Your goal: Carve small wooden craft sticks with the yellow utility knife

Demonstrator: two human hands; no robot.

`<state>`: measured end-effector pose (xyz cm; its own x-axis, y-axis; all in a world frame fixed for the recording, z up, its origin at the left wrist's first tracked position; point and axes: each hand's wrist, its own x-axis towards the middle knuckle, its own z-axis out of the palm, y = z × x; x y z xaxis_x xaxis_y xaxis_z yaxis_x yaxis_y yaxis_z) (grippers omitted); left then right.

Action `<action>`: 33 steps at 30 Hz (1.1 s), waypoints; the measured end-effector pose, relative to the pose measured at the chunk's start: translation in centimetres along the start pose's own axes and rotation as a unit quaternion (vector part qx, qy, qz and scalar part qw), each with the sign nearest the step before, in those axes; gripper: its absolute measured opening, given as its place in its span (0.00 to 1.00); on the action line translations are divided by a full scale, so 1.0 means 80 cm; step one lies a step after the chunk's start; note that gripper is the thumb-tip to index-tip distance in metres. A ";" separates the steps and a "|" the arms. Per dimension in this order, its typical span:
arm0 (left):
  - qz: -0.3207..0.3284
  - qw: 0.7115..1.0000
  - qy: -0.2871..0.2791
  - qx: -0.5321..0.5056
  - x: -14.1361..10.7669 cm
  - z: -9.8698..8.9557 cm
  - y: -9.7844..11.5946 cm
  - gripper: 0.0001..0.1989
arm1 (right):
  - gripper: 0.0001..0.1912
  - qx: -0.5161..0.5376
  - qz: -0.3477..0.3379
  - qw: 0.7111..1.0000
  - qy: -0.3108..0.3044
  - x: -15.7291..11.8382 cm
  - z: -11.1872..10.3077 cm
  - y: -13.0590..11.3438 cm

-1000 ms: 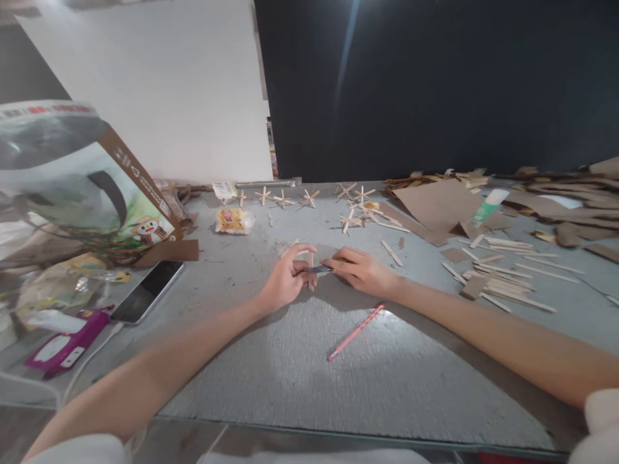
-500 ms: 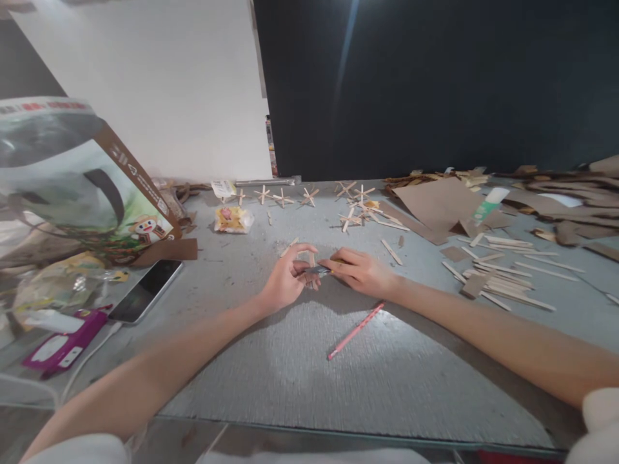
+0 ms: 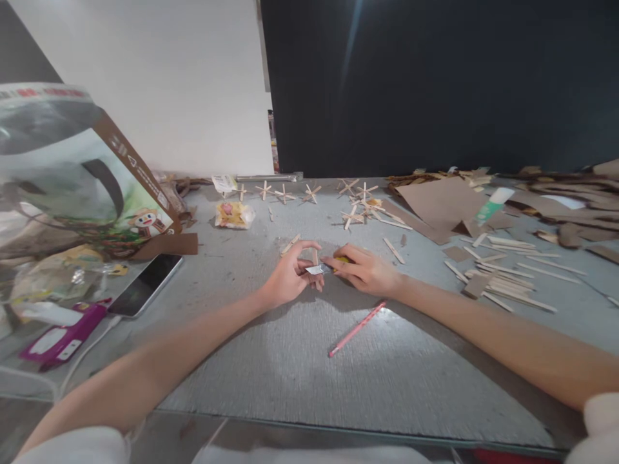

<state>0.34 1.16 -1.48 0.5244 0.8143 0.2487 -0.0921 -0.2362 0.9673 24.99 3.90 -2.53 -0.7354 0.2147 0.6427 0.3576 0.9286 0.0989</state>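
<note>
Near the middle of the grey table [image 3: 271, 380], my right hand [image 3: 362, 270] is closed round a yellow utility knife [image 3: 342, 260], its bright blade pointing left. My left hand [image 3: 290, 274] pinches a small wooden stick [image 3: 315, 258] that stands roughly upright between its fingers. The blade lies across the front of the stick's lower part; whether they touch is unclear. A pink pencil [image 3: 356, 328] lies on the table just below my right hand. Behind my left hand lies another short stick [image 3: 291, 245].
Star-shaped stick pieces [image 3: 284, 194] line the back. Loose sticks [image 3: 512, 283], cardboard [image 3: 435, 200] and a glue stick [image 3: 493, 205] lie right. At left are a phone [image 3: 146, 285], a purple object [image 3: 65, 335], a packet [image 3: 234, 215] and a large printed bag [image 3: 111, 187].
The knife blade has turned, so its flat face now shows bright where it was dark. Both hands stay almost in place, and the view has shifted slightly.
</note>
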 end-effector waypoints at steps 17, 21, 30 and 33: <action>-0.029 0.999 0.041 -0.004 0.001 0.003 0.002 0.34 | 0.25 -0.128 0.028 0.991 0.011 0.000 -0.004 -0.006; -0.039 0.998 0.058 0.000 0.001 0.004 0.006 0.34 | 0.23 -0.096 0.081 0.991 0.048 -0.002 -0.005 -0.005; -0.035 0.998 0.059 0.001 0.000 0.004 0.009 0.34 | 0.17 -0.046 0.108 0.992 0.036 -0.002 -0.008 -0.007; -0.041 0.997 0.062 0.005 0.001 0.004 0.009 0.34 | 0.16 -0.052 0.103 0.993 0.036 -0.004 -0.006 -0.005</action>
<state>0.59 0.85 -0.81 0.4219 0.8898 0.1740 -0.0448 -0.1712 0.9842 25.33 3.31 -2.43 -0.5982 0.3707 0.7104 0.5564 0.8302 0.0353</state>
